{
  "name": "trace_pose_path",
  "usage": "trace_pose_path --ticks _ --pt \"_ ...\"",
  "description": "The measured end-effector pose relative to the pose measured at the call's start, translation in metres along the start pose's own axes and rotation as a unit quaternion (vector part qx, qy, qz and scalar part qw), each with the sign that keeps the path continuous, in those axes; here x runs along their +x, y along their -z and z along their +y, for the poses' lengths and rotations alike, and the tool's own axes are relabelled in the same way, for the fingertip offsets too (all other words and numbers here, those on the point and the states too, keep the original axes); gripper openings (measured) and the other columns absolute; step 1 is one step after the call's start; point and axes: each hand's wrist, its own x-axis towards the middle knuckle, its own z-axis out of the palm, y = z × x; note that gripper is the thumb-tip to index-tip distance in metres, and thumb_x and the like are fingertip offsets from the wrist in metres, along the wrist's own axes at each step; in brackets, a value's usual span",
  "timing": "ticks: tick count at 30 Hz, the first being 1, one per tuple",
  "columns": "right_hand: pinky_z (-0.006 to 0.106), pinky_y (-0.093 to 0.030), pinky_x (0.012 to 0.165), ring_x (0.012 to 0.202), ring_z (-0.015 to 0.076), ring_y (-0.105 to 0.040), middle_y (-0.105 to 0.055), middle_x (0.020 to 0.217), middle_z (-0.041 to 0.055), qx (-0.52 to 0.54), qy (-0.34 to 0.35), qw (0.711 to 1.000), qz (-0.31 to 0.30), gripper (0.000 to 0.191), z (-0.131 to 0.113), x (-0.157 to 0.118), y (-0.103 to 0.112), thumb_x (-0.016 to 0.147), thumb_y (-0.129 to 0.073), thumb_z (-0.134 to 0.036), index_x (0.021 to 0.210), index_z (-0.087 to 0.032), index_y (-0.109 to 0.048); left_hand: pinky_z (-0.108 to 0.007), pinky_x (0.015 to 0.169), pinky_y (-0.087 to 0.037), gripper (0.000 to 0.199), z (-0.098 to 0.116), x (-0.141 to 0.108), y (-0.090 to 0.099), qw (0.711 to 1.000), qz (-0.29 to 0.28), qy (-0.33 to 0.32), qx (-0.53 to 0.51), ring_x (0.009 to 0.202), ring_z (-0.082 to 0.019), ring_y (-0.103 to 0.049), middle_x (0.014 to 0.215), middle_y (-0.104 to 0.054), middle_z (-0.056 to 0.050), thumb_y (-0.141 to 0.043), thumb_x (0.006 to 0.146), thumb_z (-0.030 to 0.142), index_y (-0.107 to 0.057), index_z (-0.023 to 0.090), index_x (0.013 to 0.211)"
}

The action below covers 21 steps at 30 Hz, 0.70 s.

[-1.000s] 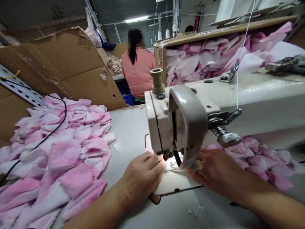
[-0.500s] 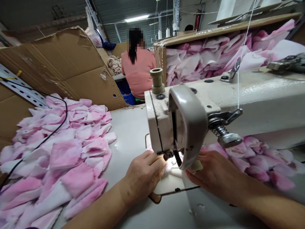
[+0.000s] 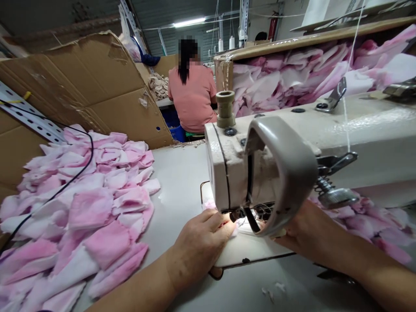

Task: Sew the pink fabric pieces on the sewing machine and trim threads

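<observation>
Left hand (image 3: 199,247): curled over pink cloth (image 3: 210,204) at the sewing machine (image 3: 338,130), pinch unclear.
Right hand (image 3: 303,227): was partly hidden, grip unclear.
Cardboard box (image 3: 223,74): stood beyond the right hand, holding pink-and-white fabric pieces (image 3: 281,82).

- We see glossy, smooth paint on the sewing machine (image 3: 373,125).
- Our cloth pieces (image 3: 91,208) look matt — and wrinkled.
- We see smooth sheen on the tabletop (image 3: 175,173).
- We note matt, creased cardboard (image 3: 107,82) — and a shiny metal knob (image 3: 338,198).
</observation>
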Motion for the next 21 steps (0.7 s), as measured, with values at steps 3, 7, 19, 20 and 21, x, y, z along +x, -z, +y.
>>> trace_pose_path --ticks 3,7,19,20,21 --pt "0.027 -0.036 0.054 0.057 0.0152 -0.056 -0.062 0.066 0.0013 -0.031 0.010 0.999 0.018 0.024 0.004 0.000 -0.002 0.089 -0.049 -0.013 0.069 -0.020 -0.062 -0.033 0.086 -0.050 0.019 -0.001 -0.002 -0.004 1.000 -0.011 0.011 0.001 0.092 -0.020 -0.056 0.098 -0.060 -0.007 -0.044 0.094 0.015 -0.056 0.015 0.108" --pt "0.027 -0.038 0.052 0.051 0.0151 -0.053 -0.058 0.059 0.0005 -0.063 0.012 0.997 0.044 0.023 0.006 0.002 -0.013 0.086 -0.049 -0.014 0.068 -0.021 -0.061 -0.035 0.086 -0.050 0.018 -0.001 -0.003 -0.006 1.000 -0.020 0.017 -0.010 0.093 -0.022 -0.055 0.099 -0.059 -0.007 -0.046 0.093 0.017 -0.056 0.016 0.107" --pt "0.028 -0.043 0.054 0.056 0.0182 -0.058 -0.061 0.060 0.0029 -0.099 0.004 0.994 0.054 0.019 0.008 0.007 -0.021 0.083 -0.050 -0.012 0.070 -0.020 -0.063 -0.032 0.088 -0.047 0.018 0.000 -0.003 -0.006 0.998 -0.028 0.024 -0.050 0.093 -0.019 -0.053 0.100 -0.059 -0.005 -0.048 0.092 0.016 -0.056 0.017 0.109" --pt "0.028 -0.043 0.055 0.055 0.0181 -0.058 -0.061 0.061 0.0030 -0.101 0.004 0.994 0.052 0.020 0.007 0.007 -0.021 0.082 -0.051 -0.011 0.068 -0.019 -0.062 -0.031 0.088 -0.047 0.019 0.000 -0.003 -0.007 0.998 -0.026 0.025 -0.045 0.092 -0.019 -0.053 0.099 -0.059 -0.005 -0.048 0.093 0.016 -0.056 0.017 0.109" --pt "0.028 -0.043 0.056 0.055 0.0180 -0.058 -0.061 0.061 0.0030 -0.101 0.002 0.994 0.051 0.020 0.007 0.007 -0.021 0.081 -0.051 -0.010 0.066 -0.019 -0.061 -0.031 0.088 -0.046 0.019 0.000 -0.002 -0.007 0.999 -0.025 0.026 -0.038 0.092 -0.019 -0.053 0.099 -0.058 -0.005 -0.047 0.093 0.015 -0.056 0.017 0.109"
